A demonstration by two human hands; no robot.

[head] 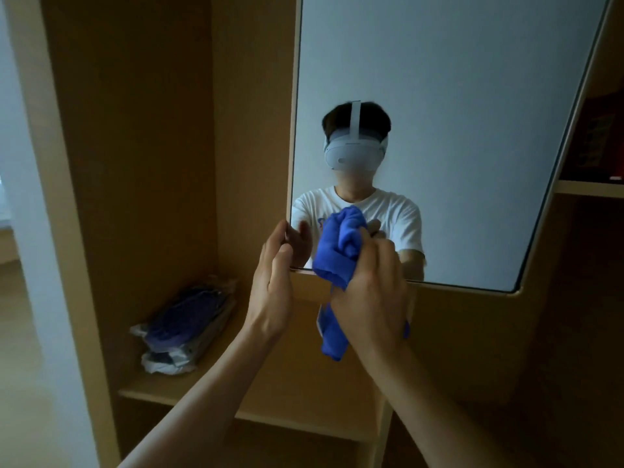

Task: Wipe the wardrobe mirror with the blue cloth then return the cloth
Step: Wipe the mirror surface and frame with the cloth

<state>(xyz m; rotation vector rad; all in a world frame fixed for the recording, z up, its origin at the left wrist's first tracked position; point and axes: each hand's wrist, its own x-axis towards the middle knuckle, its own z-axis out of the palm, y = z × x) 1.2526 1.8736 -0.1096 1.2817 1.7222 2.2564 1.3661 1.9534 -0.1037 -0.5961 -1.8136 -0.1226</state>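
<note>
At the lower edge of the mirror [456, 130], the blue cloth [339, 241] sits bunched in the right grip [371, 292], which curls round its middle, the left grip [273, 285] open at the mirror's corner; soft, light and floppy, it likely wipes best wadded

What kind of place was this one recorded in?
Most likely a bedroom or dressing area, in front of an open wooden wardrobe: a tall mirror is mounted on its panel, and a plastic-wrapped bundle sits on a shelf inside.
</note>
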